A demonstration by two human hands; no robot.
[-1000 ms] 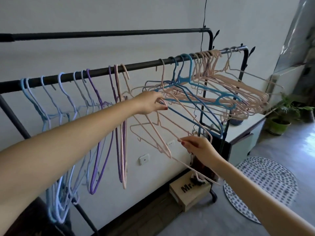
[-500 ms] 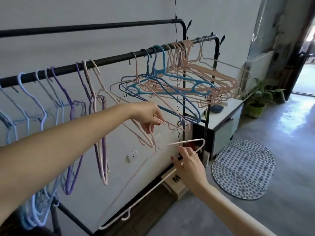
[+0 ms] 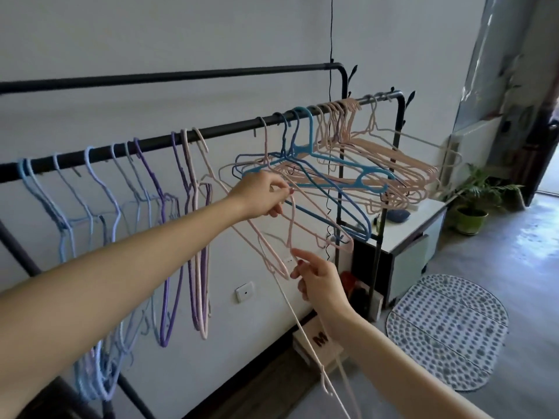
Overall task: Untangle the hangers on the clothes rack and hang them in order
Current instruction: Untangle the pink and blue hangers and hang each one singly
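Pink hanger (image 3: pixel 273 252) pinched by L hand (image 3: pixel 262 193); R hand (image 3: pixel 319 281) grips another.

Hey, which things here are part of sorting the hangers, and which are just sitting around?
Part of the job:
rack bar
tangled pink and blue hangers
sorted blue and purple hangers
left hand
right hand

Just lying about:
potted plant
dotted mat
white cabinet
cardboard box

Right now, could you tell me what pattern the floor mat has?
White with dark grey dots, on the floor mat, head view.
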